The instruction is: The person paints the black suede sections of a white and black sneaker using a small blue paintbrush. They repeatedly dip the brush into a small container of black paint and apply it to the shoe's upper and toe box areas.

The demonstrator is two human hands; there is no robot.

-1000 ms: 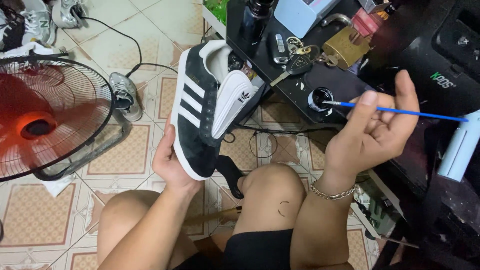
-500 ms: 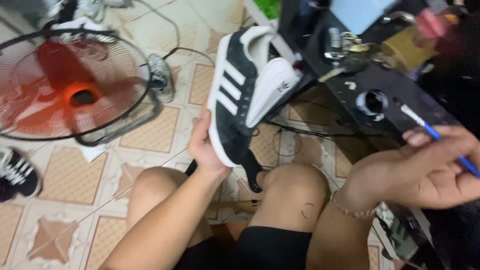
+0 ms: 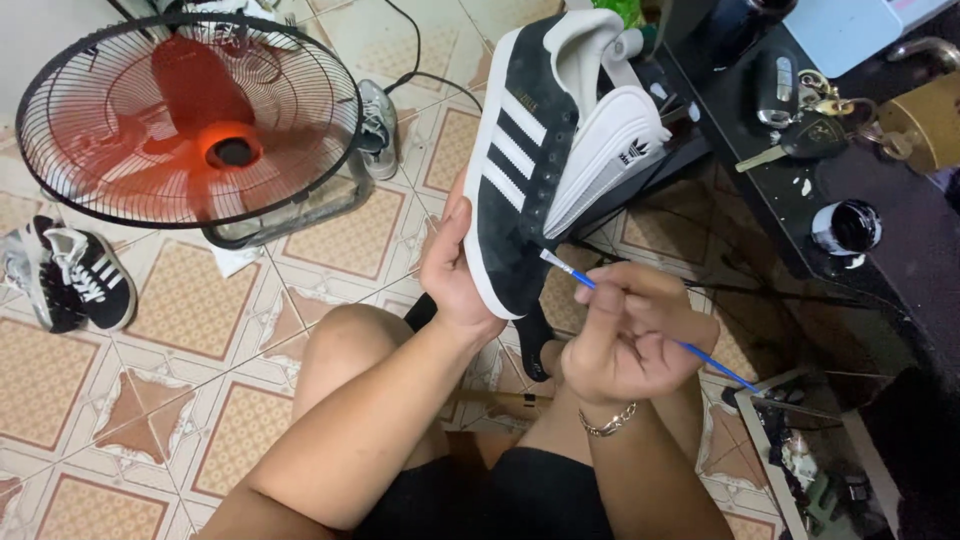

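Not much in the way of packaging here: just a pale blue boxy thing (image 3: 845, 30) cut off at the top right corner, sitting on the black bench (image 3: 900, 220), too cropped to say more. The sneaker (image 3: 545, 160) was upper middle of the frame, held up in the air, dark suede with three white stripes, a white sole edge and a white tongue flopped out to the right. The left hand (image 3: 455, 265) had its fingers wrapped round the toe end from below, properly gripping it. The right hand (image 3: 635, 335), lower centre, had its fingers pinched shut on a thin blue paintbrush (image 3: 640, 315), tip right against the shoe's side near the sole. As for containers, a small round pot (image 3: 845, 227) stood open on the bench at right, with black stuff inside. Car keys (image 3: 800, 135) and a brass padlock (image 3: 925, 115) lay above it. A red floor fan (image 3: 190, 120) filled the upper left.
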